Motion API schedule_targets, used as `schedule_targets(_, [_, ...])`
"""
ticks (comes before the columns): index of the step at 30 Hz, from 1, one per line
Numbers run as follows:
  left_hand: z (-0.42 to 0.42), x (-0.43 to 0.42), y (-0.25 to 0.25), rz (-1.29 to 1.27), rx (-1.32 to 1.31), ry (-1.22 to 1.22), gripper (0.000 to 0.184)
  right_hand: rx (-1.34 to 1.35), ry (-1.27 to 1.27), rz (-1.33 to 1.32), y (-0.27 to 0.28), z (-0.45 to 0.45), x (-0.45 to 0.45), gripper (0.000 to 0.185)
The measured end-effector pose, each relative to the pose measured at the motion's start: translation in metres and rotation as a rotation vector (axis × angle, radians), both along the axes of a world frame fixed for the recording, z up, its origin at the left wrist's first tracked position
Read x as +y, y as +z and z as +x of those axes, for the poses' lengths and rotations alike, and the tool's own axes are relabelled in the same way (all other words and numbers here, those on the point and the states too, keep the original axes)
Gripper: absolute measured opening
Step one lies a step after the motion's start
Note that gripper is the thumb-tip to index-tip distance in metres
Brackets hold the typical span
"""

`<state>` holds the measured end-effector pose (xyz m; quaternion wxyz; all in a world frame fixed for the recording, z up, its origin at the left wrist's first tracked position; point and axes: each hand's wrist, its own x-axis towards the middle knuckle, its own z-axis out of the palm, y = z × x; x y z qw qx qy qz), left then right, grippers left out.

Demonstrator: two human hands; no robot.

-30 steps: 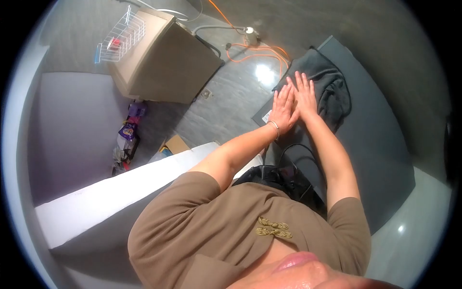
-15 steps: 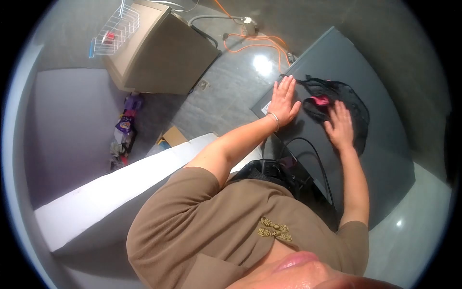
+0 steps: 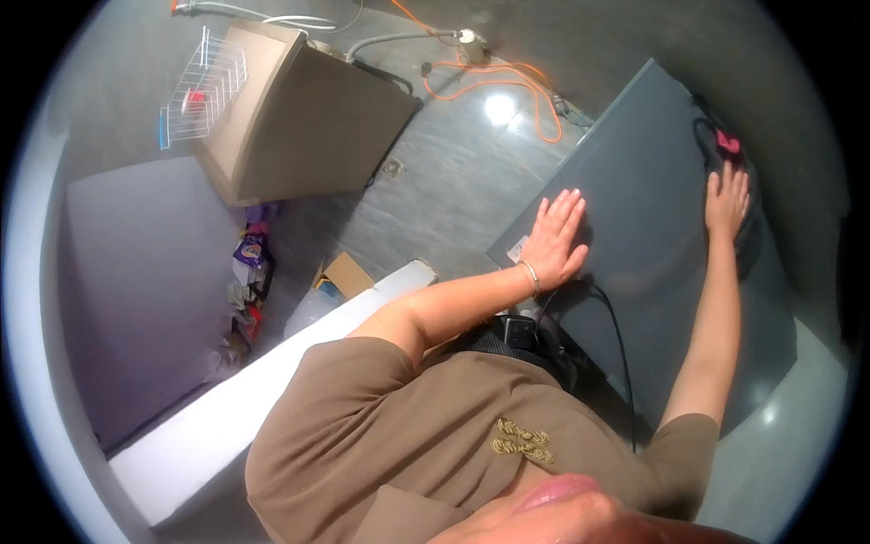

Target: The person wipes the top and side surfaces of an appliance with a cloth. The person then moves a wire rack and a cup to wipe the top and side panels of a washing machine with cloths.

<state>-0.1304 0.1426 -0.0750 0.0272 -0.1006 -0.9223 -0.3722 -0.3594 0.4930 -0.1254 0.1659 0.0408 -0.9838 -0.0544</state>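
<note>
A wide grey flat-topped surface (image 3: 625, 181) lies in front of me on the right. My left hand (image 3: 555, 238) rests palm down near its left edge, fingers stretched, nothing in it. At the far right edge, my right hand (image 3: 728, 204) lies with fingers extended against a black sheer cloth (image 3: 750, 231) that has a bright pink part (image 3: 728, 145) just beyond the fingertips. Some of the cloth hangs out of sight over the edge, and the hand covers another part. A thin black cable (image 3: 618, 344) crosses the surface near my body.
A beige cabinet-like box (image 3: 317, 127) with a white wire basket (image 3: 204, 91) stands at the upper left. An orange cable (image 3: 507, 68) loops across the floor. On the left are a white ledge (image 3: 299, 363), purple packets (image 3: 254, 245) and an open cardboard box (image 3: 349, 275).
My right hand and the black cloth have moved right, from the middle of the grey surface to its far right edge. My left hand stays near the left edge; the view has shifted slightly.
</note>
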Motion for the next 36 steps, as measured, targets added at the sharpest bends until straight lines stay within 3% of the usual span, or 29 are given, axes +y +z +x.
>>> schedule_targets(6, [-0.004,-0.004,-0.003,0.033,-0.071,-0.045,0.072,-0.139,-0.254,0.005,0.003,-0.049,-0.004,0.055])
schedule_targets(21, [-0.006,-0.005,-0.006,0.038,-0.077,-0.059,0.070,-0.168,-0.299,-0.087,0.006,-0.054,-0.011,0.055])
schedule_targets(26, [0.000,-0.001,0.000,0.009,-0.046,-0.018,0.072,-0.057,-0.269,-0.039,0.004,-0.026,-0.036,0.059])
schedule_targets(36, [0.011,-0.001,-0.011,0.010,0.090,0.076,0.072,-0.101,-0.085,0.025,0.010,0.083,-0.098,0.056])
